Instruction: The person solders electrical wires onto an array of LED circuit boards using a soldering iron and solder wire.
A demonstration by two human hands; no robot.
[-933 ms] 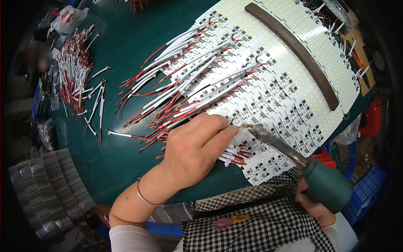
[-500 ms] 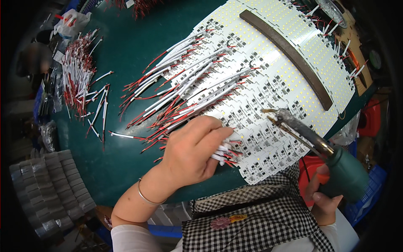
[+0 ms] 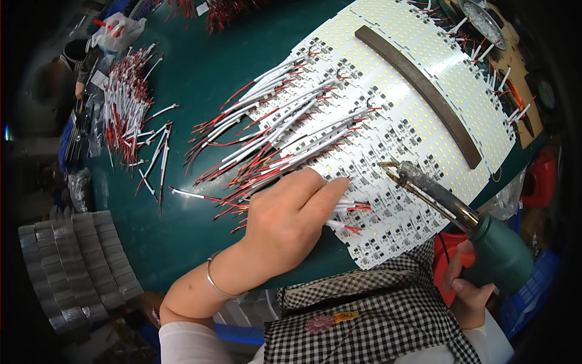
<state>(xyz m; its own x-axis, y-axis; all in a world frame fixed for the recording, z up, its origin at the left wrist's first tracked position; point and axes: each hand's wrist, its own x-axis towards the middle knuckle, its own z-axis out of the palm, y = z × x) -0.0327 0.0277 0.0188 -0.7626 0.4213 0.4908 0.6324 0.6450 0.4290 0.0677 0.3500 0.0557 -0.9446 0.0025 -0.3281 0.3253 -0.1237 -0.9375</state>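
My left hand (image 3: 285,221) is closed round a few white-sleeved wires (image 3: 345,207), whose red ends poke out past the fingers over the near edge of the LED circuit boards (image 3: 397,209). My right hand (image 3: 467,285) grips the green handle of a soldering gun (image 3: 500,252). The gun's tip hangs over the boards, to the right of my left hand; whether it touches them I cannot tell. Rows of similar white and red wires (image 3: 291,130) lie across the boards' left part, beyond my left hand. The palm side of that hand is hidden.
A curved brown bar (image 3: 418,82) lies across the boards. Loose wires (image 3: 127,103) are piled on the green table (image 3: 182,242) at left, near stacked grey packs (image 3: 79,267). A round metal dish (image 3: 484,24) sits at the far right. Another person (image 3: 76,57) is at far left.
The whole view has shifted slightly to the right. My left hand has turned a little, and the wire ends in it now point more toward the right. The soldering gun stays about where it was.
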